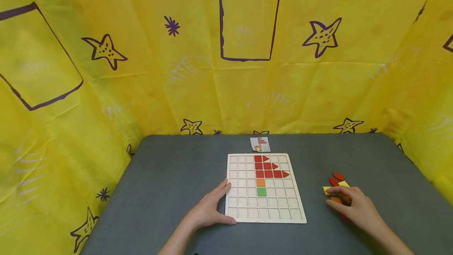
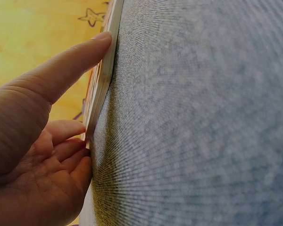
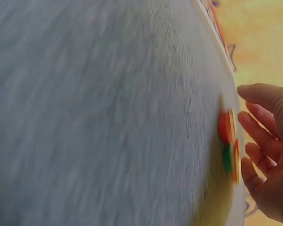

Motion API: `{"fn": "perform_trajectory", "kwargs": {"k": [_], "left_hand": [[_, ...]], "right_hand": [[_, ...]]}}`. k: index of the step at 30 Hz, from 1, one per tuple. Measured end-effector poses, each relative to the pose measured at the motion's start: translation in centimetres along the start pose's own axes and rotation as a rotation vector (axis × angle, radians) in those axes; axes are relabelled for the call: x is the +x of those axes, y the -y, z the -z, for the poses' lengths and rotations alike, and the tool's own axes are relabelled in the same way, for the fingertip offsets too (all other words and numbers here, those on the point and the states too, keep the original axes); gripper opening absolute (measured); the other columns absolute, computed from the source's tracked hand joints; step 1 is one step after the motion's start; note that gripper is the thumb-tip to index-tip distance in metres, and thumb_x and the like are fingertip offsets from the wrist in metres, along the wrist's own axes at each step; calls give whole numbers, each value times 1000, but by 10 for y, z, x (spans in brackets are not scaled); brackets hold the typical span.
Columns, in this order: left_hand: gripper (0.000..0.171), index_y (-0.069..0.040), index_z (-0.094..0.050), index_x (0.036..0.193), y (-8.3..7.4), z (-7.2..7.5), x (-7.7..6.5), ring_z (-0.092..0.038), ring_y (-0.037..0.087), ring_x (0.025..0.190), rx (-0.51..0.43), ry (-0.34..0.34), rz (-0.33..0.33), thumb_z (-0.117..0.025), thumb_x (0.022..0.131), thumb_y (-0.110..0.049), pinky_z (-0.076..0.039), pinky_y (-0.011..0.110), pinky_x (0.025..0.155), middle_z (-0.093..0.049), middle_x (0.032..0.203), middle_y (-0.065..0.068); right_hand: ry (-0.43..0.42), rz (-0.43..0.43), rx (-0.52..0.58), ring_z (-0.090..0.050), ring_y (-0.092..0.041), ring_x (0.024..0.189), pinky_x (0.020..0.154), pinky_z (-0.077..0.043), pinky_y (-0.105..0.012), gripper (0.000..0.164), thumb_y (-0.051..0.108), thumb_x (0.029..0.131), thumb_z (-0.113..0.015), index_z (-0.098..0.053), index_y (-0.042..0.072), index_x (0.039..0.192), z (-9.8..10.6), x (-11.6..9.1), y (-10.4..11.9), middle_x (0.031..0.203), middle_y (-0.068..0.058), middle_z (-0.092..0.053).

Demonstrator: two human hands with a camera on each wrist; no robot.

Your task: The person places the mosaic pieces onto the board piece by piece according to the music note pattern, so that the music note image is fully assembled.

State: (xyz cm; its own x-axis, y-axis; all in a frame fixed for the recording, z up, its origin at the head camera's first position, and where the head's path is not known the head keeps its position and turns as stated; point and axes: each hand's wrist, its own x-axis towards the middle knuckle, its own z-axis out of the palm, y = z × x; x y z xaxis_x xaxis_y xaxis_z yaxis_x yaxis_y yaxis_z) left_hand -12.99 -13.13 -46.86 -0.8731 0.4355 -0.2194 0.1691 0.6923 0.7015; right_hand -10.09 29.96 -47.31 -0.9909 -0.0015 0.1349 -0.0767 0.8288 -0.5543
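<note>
A white grid board (image 1: 244, 204) lies on the table. My left hand (image 1: 209, 209) spans its near left corner, fingertips touching the left edge and thumb on the near edge. On the board, three rows of red tiles (image 1: 269, 174) end in triangles pointing right. Below them sit an orange square (image 1: 260, 182) and a green square (image 1: 261, 191). My right hand (image 1: 357, 207) hovers over a loose pile at the right, fingers loosely bent and nothing visible between them. A yellow tile (image 1: 326, 191) and red curved tiles (image 1: 338, 176) show there; the hand hides other pieces.
A small printed card (image 1: 260, 144) with a coloured grid pattern lies behind the board. The dark grey table (image 1: 177, 168) reaches back to a yellow cloth (image 1: 198, 97) with purple drawings, which also hangs at both sides.
</note>
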Motion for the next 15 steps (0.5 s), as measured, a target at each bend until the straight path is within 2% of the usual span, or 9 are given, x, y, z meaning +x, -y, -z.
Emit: {"fn": "perform_trajectory", "kwargs": {"k": [9, 15], "left_hand": [[108, -15, -29, 150, -3, 0, -1, -24, 28, 144, -5, 4, 10, -85, 63, -47, -29, 56, 107, -19, 159, 2], [108, -15, -29, 150, -3, 0, -1, -24, 28, 144, -4, -1, 14, -85, 63, -47, -29, 56, 107, -19, 159, 2]], "right_hand": [[54, 18, -81, -45, -15, 89, 71, -39, -36, 29, 33, 75, -79, -71, 23, 101, 11, -6, -17, 96, 2, -66], [-39, 83, -65, -42, 2, 86, 69, -40, -26, 24, 31, 72, -82, -71, 30, 94, 1, -6, -12, 94, 7, -67]]}}
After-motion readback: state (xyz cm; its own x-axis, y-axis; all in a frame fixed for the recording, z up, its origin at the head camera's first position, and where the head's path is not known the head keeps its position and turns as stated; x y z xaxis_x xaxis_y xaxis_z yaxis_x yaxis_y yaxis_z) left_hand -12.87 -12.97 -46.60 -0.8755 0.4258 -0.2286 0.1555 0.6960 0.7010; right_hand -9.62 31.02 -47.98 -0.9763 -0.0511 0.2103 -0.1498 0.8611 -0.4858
